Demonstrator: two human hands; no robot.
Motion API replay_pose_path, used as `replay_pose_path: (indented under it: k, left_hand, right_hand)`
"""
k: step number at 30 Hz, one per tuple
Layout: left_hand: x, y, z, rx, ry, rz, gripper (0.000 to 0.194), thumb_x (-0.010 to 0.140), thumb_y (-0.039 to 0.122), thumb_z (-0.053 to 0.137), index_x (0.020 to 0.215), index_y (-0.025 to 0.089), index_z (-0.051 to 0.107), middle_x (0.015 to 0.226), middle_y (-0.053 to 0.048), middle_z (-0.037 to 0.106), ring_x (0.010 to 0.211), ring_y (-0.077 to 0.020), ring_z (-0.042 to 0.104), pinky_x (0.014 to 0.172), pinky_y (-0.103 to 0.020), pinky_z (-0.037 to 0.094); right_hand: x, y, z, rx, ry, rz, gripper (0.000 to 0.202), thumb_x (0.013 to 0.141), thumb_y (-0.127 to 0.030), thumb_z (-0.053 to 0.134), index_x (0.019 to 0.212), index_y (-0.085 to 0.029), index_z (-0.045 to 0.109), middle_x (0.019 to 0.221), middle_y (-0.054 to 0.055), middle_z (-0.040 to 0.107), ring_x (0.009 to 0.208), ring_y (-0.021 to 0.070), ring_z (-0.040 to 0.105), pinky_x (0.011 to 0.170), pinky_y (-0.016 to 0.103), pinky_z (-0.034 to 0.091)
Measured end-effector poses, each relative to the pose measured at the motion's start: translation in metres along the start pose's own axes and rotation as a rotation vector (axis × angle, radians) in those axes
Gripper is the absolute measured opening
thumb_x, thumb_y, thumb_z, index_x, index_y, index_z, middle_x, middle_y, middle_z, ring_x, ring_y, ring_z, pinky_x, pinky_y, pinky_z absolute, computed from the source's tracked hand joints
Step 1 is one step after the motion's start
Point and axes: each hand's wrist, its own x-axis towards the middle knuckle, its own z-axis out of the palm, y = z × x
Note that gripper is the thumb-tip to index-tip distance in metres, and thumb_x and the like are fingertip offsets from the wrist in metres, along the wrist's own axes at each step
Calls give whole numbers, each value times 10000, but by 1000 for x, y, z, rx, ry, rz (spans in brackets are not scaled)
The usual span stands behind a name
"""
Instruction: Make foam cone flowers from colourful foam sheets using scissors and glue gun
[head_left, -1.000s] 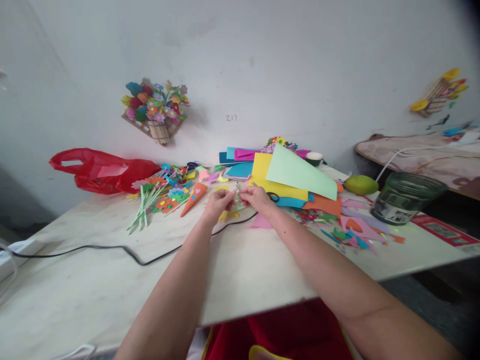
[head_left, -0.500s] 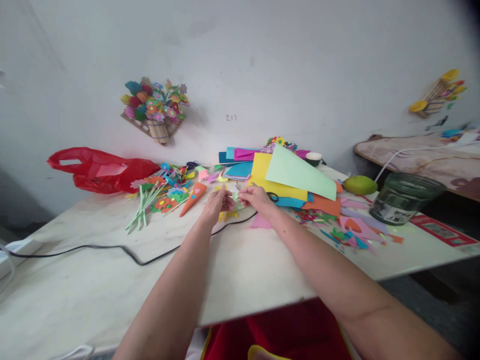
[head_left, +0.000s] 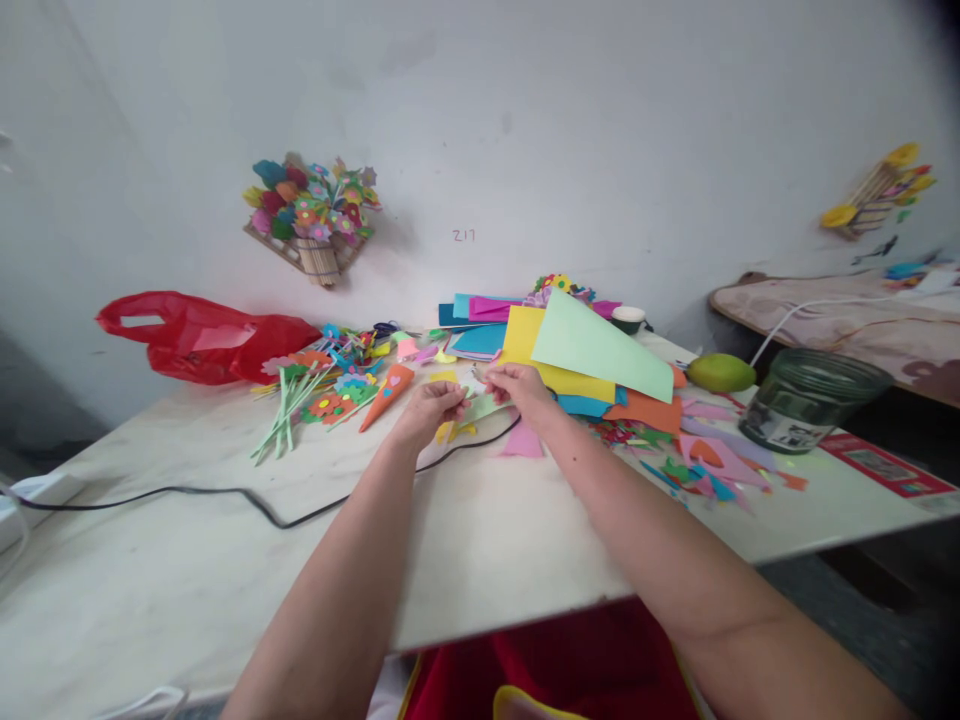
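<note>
My left hand (head_left: 435, 410) and my right hand (head_left: 514, 388) are close together over the middle of the table. Between them is a small pale green piece (head_left: 480, 404), with the fingers of both hands closed at its edges. What else the fingertips hold is too small to make out. An orange cone (head_left: 387, 396) with small hearts lies left of my left hand. Yellow pieces (head_left: 454, 431) lie just under the hands. Right behind my right hand are a yellow sheet (head_left: 521, 335) and a large pale green sheet (head_left: 600, 350).
A black cable (head_left: 281, 522) crosses the table (head_left: 187, 590). Paper flowers (head_left: 330, 404) and a red bag (head_left: 202, 340) lie left. A green jar (head_left: 810, 400), a mango (head_left: 721, 372), and scraps (head_left: 705, 470) are right. A pink piece (head_left: 523, 440) lies near my right hand.
My left hand has turned and its fingers have drawn together. The pale green piece between the hands shows flatter and reaches further under my right hand.
</note>
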Motion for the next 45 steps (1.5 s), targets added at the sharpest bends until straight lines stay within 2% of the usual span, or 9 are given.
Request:
replay_pose_path:
  k: [3,6,10,14,23,33,39,42,45]
  left_hand:
    - [1,-2,-4,-41,-7,10,328,577,355,800,679,125,589,650,-23,626,494,-66,525,509,-205,409]
    - [2,-5,-8,-65,-9,16,306,599,328,791,708,127,589,657,-19,624,498,-70,537,521,-209,425]
    - [2,-6,-9,-90,-4,17,279,622,301,774,730,131,580,652,-12,612,518,-76,547,546,-217,452]
    - [1,-4,-7,-115,15,14,274,616,288,765,722,137,563,646,-18,612,530,-88,558,552,-230,471]
    - [3,-5,-8,-59,92,50,295,600,316,784,691,130,574,622,-21,625,487,-79,544,526,-221,462]
    - [4,-4,-7,-129,114,98,290,573,327,785,651,143,574,570,8,577,494,-73,507,538,-225,456]
    - [2,-2,-5,-209,99,100,296,557,302,792,674,139,575,582,8,570,526,-81,534,552,-221,461]
    - [3,-3,-3,-243,110,97,276,574,275,784,708,135,587,629,-4,599,591,-104,592,606,-234,483]
    - [4,-5,-1,-309,96,117,237,596,242,770,718,139,594,639,4,606,609,-106,608,642,-242,495]
  right_hand:
    - [7,-2,-16,-288,127,2,172,761,-302,560,729,-156,645,613,12,630,476,99,504,500,230,411]
    - [10,-5,-34,-844,231,-20,170,799,-236,537,834,-170,689,816,66,704,706,167,624,634,267,445]
    - [6,-9,-46,-1328,127,76,257,782,-149,538,974,-190,704,994,104,703,935,236,639,733,299,450]
    - [2,-8,-44,-1434,-33,131,260,780,-204,581,1011,-177,698,1052,143,670,947,271,638,731,319,461]
    - [0,-3,-37,-1548,14,119,294,843,-203,520,1097,-109,635,1055,195,601,940,292,635,757,342,467]
    - [1,-11,-37,-1412,111,15,260,822,-165,577,1057,-77,646,1061,209,600,973,278,623,816,333,470]
    - [16,1,-31,-362,244,-79,355,698,-178,656,1050,-141,651,942,89,685,864,202,647,756,332,522]
    - [13,5,-18,-5,106,-52,373,598,-207,719,964,-146,674,839,52,701,734,162,647,705,313,523]
    - [9,10,-7,87,-33,-2,346,520,-152,741,861,-141,691,732,24,694,664,136,637,685,289,518]
